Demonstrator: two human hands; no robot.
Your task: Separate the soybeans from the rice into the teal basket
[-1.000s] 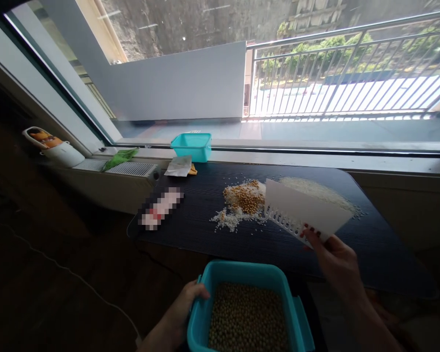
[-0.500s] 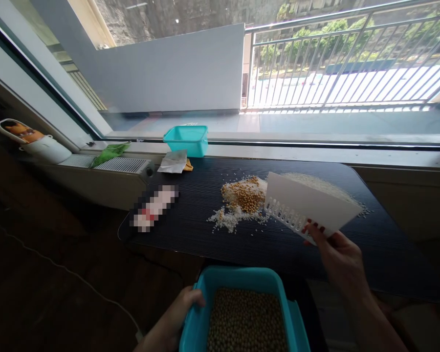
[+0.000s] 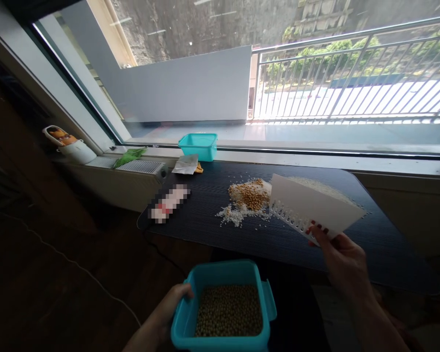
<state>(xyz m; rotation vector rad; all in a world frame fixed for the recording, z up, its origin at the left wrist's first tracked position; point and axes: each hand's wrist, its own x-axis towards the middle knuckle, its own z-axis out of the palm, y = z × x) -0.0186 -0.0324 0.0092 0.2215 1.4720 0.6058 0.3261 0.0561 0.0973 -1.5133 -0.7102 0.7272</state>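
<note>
My left hand (image 3: pixel 174 305) grips the left rim of a turquoise plastic box (image 3: pixel 220 271), thumb over the edge. Round greenish-brown beans (image 3: pixel 229 310) cover the bottom of this box, which is held in front of the table's near edge. A stiff white card with a row of punched holes along one side (image 3: pixel 311 203) is pinched between the fingers of my right hand (image 3: pixel 341 249). Held at a slant above the table, the card partly hides a spread of white rice (image 3: pixel 319 186). Left of it lies a heap of yellow soybeans (image 3: pixel 253 195) mixed with rice.
The dark table (image 3: pixel 201 222) stands against the window sill. At its back left are a second turquoise box (image 3: pixel 199 146) and a paper piece (image 3: pixel 186 165). A blurred-out item (image 3: pixel 170 203) lies at the left. A green cloth (image 3: pixel 130 156) rests on the radiator (image 3: pixel 141 167).
The box of beans has come away from the table's edge, slightly left, and more of it shows. The view has shifted a little. The card stays over the rice in my right hand.
</note>
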